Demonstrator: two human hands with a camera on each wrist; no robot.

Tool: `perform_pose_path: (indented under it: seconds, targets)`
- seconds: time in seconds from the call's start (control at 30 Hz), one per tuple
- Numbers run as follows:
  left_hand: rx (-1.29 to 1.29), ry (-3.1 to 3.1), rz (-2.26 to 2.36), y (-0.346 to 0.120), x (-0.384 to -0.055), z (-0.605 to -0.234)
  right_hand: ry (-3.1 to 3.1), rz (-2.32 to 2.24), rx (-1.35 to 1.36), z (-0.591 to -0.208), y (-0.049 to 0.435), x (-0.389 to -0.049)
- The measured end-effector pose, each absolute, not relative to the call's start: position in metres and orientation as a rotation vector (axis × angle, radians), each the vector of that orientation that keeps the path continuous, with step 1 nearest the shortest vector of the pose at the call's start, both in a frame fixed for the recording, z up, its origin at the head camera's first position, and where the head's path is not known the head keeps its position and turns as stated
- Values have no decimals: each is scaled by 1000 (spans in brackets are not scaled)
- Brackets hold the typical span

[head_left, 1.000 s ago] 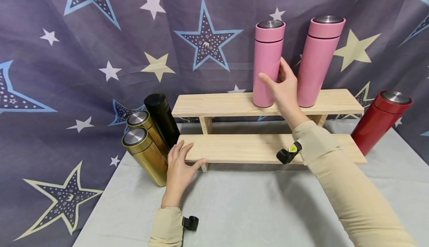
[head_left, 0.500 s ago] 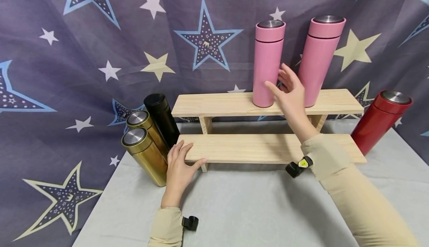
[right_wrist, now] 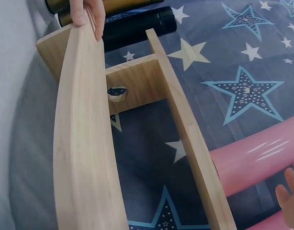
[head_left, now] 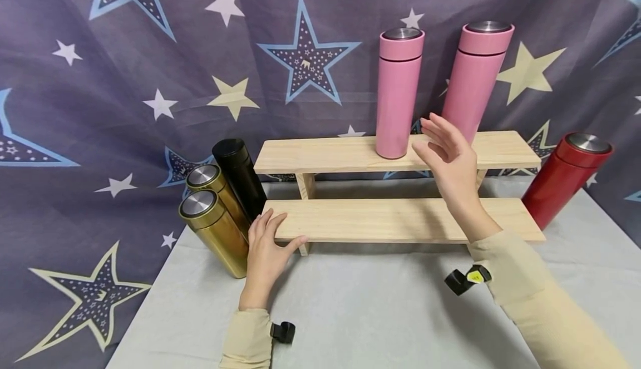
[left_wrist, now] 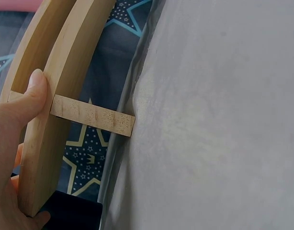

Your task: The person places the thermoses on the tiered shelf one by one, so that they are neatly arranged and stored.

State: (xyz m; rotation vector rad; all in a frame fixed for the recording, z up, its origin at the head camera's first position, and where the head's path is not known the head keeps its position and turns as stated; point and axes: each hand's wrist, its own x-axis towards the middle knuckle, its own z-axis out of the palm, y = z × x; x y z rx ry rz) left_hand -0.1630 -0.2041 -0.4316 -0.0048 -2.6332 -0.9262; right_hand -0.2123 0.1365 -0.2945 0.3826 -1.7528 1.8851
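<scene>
Two pink thermos bottles stand upright on the upper board [head_left: 320, 155] of a two-step wooden shelf: a left bottle [head_left: 399, 96] and a right bottle [head_left: 478, 79]. My right hand [head_left: 453, 163] is in front of the right bottle, hiding its foot; its fingers are relaxed and hold nothing. A gap separates it from the left bottle. At the left end of the lower board [head_left: 370, 221], my left hand [head_left: 267, 257] grips the wood. In the left wrist view, the thumb [left_wrist: 34, 93] lies against the board's edge, and the other fingers are mostly hidden behind it.
Left of the shelf stand two gold thermos bottles, a front one [head_left: 215, 232] and a rear one [head_left: 227, 199], beside a black bottle [head_left: 242, 177]. A red thermos [head_left: 566, 182] stands at the right end. Behind hangs a star-patterned curtain [head_left: 190, 40]; grey cloth [head_left: 360, 302] covers the table.
My right hand has let go of the left pink bottle and drawn back, down and to the right, its fingers loosening. The left hand stays on the shelf, and the bottles stand where they were.
</scene>
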Motion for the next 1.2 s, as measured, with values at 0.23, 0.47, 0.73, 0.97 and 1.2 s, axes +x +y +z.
perform_pose_path:
  seconds: [0.23, 0.47, 0.73, 0.97, 1.2]
  targets:
    - [-8, -2630, -930, -204, -164, -432, -1687, 1902, 423, -300, 146, -193]
    - [-2, -2638, -937, -204, -164, -432, -1629, 1938, 471, -310, 161, -177]
    - [2, -2645, -948, -205, -163, -431, -1601, 1959, 444, -320, 178, -165]
    - [-6, -2639, -941, -205, -163, -432, -1541, 1968, 420, -331, 193, -158]
    - [-13, -2623, -939, -205, -165, -434, -1493, 1971, 417, -342, 207, -153]
